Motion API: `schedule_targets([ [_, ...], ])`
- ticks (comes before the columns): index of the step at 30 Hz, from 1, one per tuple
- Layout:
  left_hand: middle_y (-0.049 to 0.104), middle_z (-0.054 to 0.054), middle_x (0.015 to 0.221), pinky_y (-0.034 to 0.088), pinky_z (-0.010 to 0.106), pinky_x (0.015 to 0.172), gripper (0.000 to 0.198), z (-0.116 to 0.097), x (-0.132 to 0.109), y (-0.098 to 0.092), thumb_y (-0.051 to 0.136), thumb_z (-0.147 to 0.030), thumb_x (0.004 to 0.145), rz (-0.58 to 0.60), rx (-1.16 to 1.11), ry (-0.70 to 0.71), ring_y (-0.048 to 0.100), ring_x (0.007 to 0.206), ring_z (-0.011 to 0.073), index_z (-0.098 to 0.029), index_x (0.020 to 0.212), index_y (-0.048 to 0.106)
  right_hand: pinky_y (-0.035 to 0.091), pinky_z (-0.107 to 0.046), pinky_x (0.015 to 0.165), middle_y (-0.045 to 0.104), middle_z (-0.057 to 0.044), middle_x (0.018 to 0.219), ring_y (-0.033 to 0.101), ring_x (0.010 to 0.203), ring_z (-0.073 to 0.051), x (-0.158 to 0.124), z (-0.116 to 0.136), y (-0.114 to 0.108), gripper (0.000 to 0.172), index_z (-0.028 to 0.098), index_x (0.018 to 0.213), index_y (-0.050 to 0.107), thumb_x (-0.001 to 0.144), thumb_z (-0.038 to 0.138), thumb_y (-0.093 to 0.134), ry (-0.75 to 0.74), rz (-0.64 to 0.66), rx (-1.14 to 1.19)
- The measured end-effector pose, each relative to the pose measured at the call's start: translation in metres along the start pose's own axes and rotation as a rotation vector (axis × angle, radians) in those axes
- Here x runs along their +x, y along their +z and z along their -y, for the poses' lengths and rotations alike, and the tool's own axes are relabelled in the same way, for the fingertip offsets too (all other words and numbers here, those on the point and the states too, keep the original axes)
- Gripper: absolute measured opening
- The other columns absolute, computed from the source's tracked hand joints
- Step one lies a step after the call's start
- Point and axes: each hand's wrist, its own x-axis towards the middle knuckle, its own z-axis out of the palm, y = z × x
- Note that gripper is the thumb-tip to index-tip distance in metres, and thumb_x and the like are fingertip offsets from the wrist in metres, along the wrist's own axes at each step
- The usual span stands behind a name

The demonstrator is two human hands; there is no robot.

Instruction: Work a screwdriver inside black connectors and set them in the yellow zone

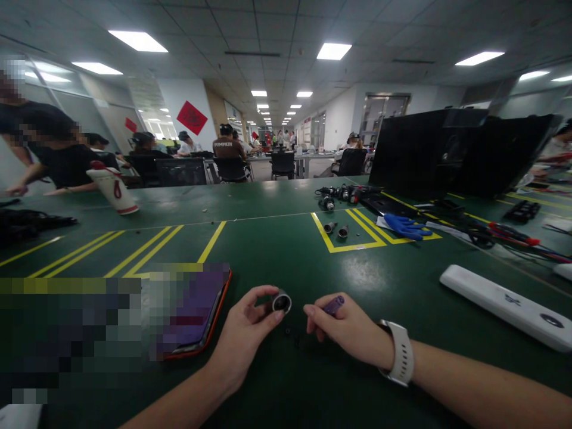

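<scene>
Between the thumb and fingers of my left hand point(252, 319) is a round metal part point(281, 302), its dark hollow end turned toward me. To its right, my right hand point(337, 328) is closed around a purple tool handle point(334, 305); whatever lies at its lower tip is hidden by the fingers. The two hands are apart, just above the green table point(286, 393). Small dark pieces point(288, 331) lie on the surface between them. Two more metal parts, one of them here point(343, 231), stand inside a yellow taped outline further back.
A purple phone-like object point(199, 316) with an orange edge lies left of my left hand. At the right are a long white device point(504, 305), a blue glove point(406, 226), cables and black boxes point(411, 152). A white cup point(115, 189) stands back left, near people.
</scene>
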Motion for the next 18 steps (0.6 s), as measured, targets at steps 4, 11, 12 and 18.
schedule_targets([
  [4,0.073,0.005,0.089,0.049,0.035,0.083,0.036,-0.0014,-0.0008,0.0020,0.071,-0.022,0.068,-0.025,0.006,-0.005,0.067,0.089,0.0215,-0.018,0.101,0.057,0.037,-0.021,0.049,0.050,0.003,0.049,0.044,0.045,-0.009,0.0004,0.0007,0.0012,0.043,0.015,0.065,0.062,0.089,0.045,0.042,0.016,0.003,0.014],
  [11,0.073,0.004,0.087,0.050,0.036,0.081,0.037,-0.0024,-0.0003,0.0021,0.072,-0.024,0.066,-0.021,0.004,-0.039,0.068,0.087,0.0228,-0.018,0.100,0.058,0.034,-0.019,0.044,0.052,0.003,0.052,0.043,0.044,-0.007,0.0010,-0.0022,0.0015,0.044,0.014,0.069,0.063,0.088,0.048,0.044,0.028,-0.034,0.099],
  [12,0.073,0.004,0.087,0.050,0.036,0.081,0.037,-0.0017,0.0000,0.0016,0.072,-0.024,0.066,-0.019,0.004,-0.036,0.067,0.087,0.0227,-0.018,0.100,0.058,0.035,-0.019,0.044,0.052,0.003,0.052,0.043,0.044,-0.007,0.0010,-0.0022,0.0011,0.044,0.014,0.069,0.063,0.088,0.048,0.043,0.019,-0.026,0.095],
  [18,0.073,0.003,0.090,0.049,0.032,0.081,0.032,0.0023,0.0011,0.0003,0.069,-0.020,0.070,-0.020,0.003,-0.005,0.067,0.089,0.0197,-0.019,0.100,0.057,0.038,-0.022,0.049,0.052,0.002,0.054,0.046,0.048,-0.009,0.0008,-0.0013,-0.0007,0.042,0.015,0.069,0.062,0.089,0.045,0.042,-0.018,-0.062,0.021],
])
